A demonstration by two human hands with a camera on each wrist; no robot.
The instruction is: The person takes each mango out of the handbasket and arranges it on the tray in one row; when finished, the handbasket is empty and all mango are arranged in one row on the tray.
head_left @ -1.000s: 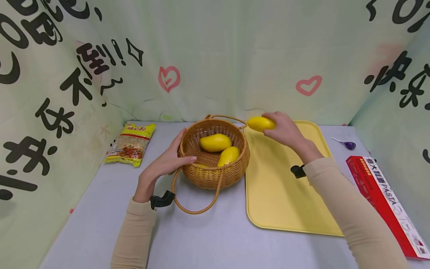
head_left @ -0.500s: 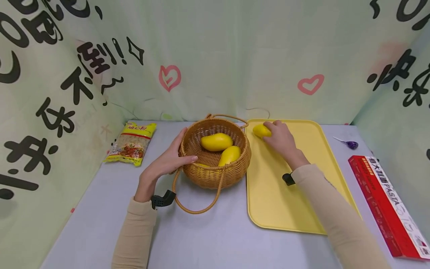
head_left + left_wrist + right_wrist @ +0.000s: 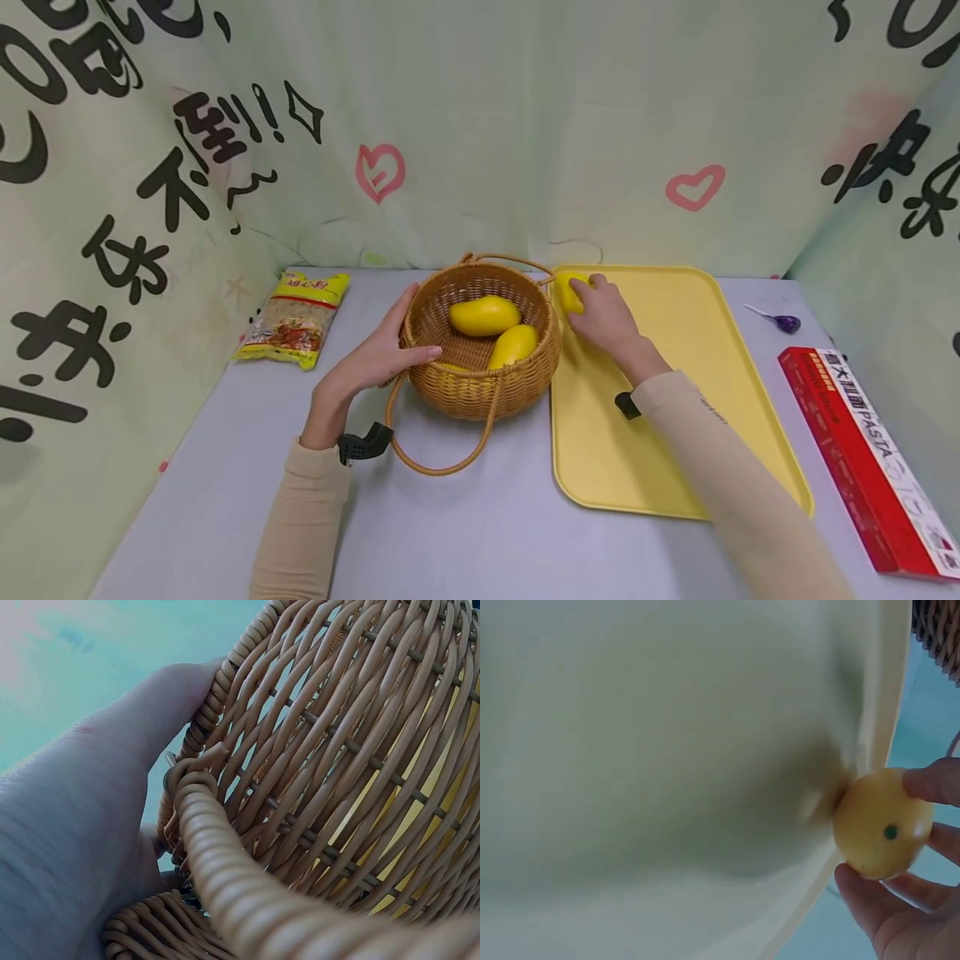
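yellow and smooth, the mango (image 3: 567, 291) sits inside the right hand (image 3: 600, 315), whose fingers and thumb curl round it, so the fruit is clamped, not loose. it lies at the fingertips, at the near-left corner of the yellow tray (image 3: 675, 400), close by the tray's rim; in the wrist view its rounded end with a small dark dot faces the camera, so its long axis runs out away from the palm. just left of that grip stands the wicker basket (image 3: 480, 392), holding two more mangoes (image 3: 484, 317). the left hand (image 3: 371, 360) grips the basket's rim, thumb laid along the weave, well apart from the held fruit.
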